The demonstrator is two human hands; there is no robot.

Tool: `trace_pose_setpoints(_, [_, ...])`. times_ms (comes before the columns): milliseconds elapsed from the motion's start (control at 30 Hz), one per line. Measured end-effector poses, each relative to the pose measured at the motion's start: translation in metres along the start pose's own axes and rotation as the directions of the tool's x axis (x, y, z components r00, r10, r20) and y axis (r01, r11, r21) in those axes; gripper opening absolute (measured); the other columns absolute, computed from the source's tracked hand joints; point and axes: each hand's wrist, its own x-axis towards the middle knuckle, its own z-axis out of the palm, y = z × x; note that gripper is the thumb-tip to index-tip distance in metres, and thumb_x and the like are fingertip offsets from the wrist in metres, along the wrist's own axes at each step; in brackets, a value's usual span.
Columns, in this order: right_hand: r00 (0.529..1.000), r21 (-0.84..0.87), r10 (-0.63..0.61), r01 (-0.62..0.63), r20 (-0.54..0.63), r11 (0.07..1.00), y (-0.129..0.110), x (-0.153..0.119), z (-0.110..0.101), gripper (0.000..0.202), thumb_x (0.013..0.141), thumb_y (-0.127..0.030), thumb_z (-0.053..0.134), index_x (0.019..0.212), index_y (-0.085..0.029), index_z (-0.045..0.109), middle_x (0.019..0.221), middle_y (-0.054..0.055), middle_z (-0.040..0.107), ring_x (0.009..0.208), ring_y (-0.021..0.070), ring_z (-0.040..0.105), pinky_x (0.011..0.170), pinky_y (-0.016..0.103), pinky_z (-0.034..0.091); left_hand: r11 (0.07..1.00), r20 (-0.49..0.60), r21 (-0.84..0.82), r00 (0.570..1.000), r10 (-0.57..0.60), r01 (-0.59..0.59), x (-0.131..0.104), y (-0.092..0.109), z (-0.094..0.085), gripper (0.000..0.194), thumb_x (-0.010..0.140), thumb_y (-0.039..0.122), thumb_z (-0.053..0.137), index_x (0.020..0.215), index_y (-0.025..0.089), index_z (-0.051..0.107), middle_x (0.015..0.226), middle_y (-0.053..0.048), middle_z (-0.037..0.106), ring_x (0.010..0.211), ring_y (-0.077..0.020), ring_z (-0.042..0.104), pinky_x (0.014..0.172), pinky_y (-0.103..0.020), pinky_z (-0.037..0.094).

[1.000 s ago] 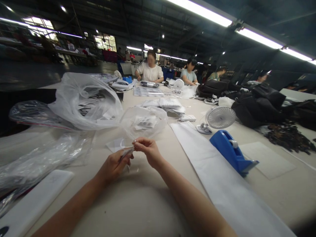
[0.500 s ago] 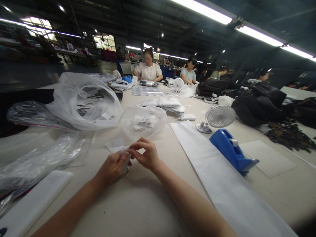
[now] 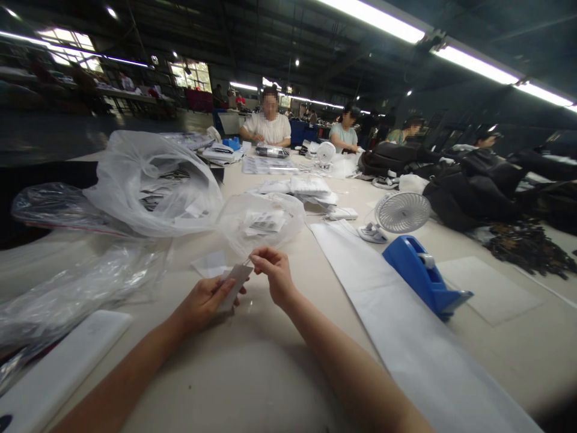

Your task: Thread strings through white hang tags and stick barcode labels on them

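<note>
My left hand (image 3: pixel 202 304) is closed round a small pale grey card (image 3: pixel 238 280), with the thumb lying on its face. The card looks like a hang tag and tilts up to the right. At its upper end my right hand (image 3: pixel 278 275) pinches a thin, pale string-like piece, too fine to make out fully. Just beyond the hands sits a translucent plastic bag (image 3: pixel 293 210) with printed cards (image 3: pixel 265 221) in it. Loose white paper slips (image 3: pixel 211 264) lie on the table behind my left hand.
A larger plastic bag of tags (image 3: pixel 112 186) stands at left, near clear plastic sleeves (image 3: pixel 85 288). To the right are a white sheet (image 3: pixel 387 313), a blue tape dispenser (image 3: pixel 419 276), a small fan (image 3: pixel 402 212) and black bags (image 3: pixel 473 186). Co-workers sit across the table.
My right hand has drawn slightly up and right, away from my left. The card's face now shows between the hands, where fingers covered it before.
</note>
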Motion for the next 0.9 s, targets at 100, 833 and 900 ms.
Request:
trace_pose_setpoints(100, [0.996,0.13,0.093,-0.091,-0.005,0.987,-0.002,0.002,0.001,0.018,0.069,-0.033,0.079,0.074,-0.019,0.068,0.062,-0.005,0.056,0.057,0.009,0.046,0.058,0.021,0.039,0.992,0.025,-0.115,0.998,-0.052,0.054,0.001,-0.007,0.001,0.053,0.089,0.06,0.067,0.118,0.016,0.07,0.102,-0.014,0.079,0.092,-0.0305,0.077,0.079,-0.04,0.063])
trace_pose_setpoints(833, [0.944,0.411,0.328,-0.286,-0.034,0.866,-0.007,0.014,-0.008,0.026,0.076,-0.024,0.078,0.096,-0.022,0.061,0.066,-0.007,0.059,0.056,0.0076,0.051,0.059,0.018,0.046,0.917,-0.001,-0.391,0.996,-0.091,0.083,0.0,0.003,0.006,0.054,0.091,0.051,0.069,0.136,0.022,0.061,0.101,-0.007,0.074,0.079,-0.0181,0.067,0.076,-0.029,0.054])
trace_pose_setpoints(900, [0.932,0.371,0.363,-0.337,-0.001,0.866,-0.005,0.013,-0.009,0.031,0.074,-0.027,0.081,0.097,-0.022,0.062,0.069,-0.006,0.061,0.056,0.0072,0.052,0.059,0.018,0.046,0.886,0.04,-0.454,0.996,-0.086,0.094,-0.001,0.004,0.007,0.063,0.092,0.048,0.069,0.148,0.024,0.052,0.103,-0.007,0.073,0.081,-0.0179,0.068,0.079,-0.029,0.055])
